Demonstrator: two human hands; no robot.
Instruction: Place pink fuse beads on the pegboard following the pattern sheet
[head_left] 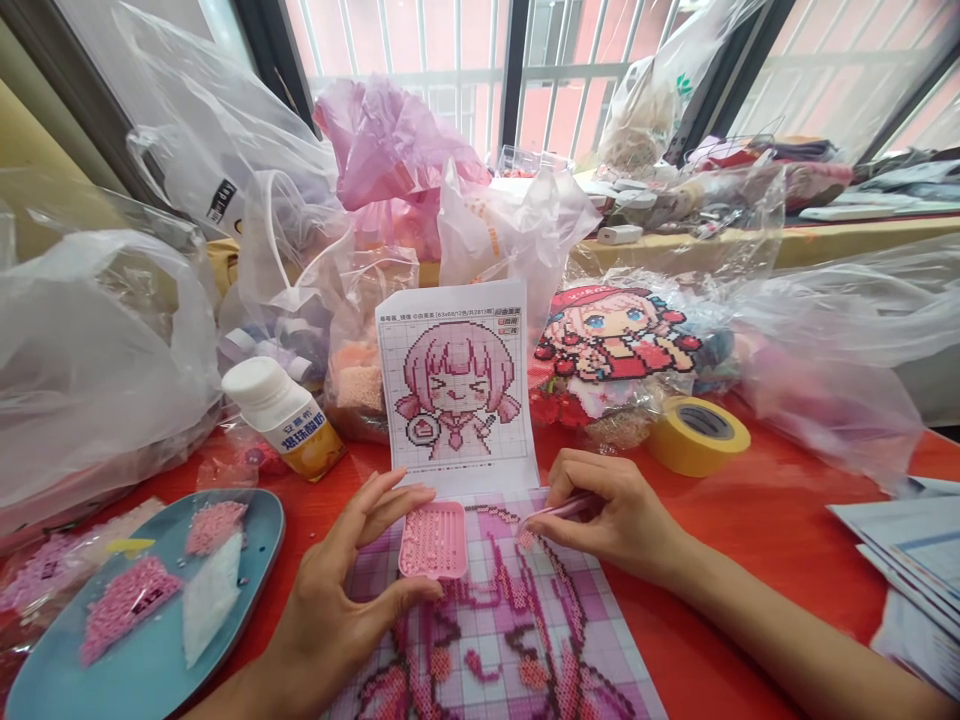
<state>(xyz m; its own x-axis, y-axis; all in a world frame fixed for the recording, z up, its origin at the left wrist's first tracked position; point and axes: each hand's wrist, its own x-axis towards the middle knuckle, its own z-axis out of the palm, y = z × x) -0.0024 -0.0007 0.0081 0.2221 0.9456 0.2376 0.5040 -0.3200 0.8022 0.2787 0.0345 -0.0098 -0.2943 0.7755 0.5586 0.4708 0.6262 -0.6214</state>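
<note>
Between the thumb and fingers of my left hand (352, 570) is a small pink bead tray (433, 540) with ridges and pink beads in it. My right hand (611, 510) pinches a pink pen-like tool, perhaps tweezers (559, 510), its tip down at the bead pattern. Below both hands lies a purple-and-white checked pattern sheet (607, 640), partly covered with pink and dark fuse beads forming a face and hair. Behind it a printed pattern chart (459, 400) of a pink-haired figure stands propped up.
On the left, a blue plate (259, 540) carries bags of pink and white beads. A white-capped bottle (281, 415), a roll of yellow tape (697, 437) and a finished bead figure (615, 340) stand behind. Plastic bags crowd the back; papers (911, 550) lie at right.
</note>
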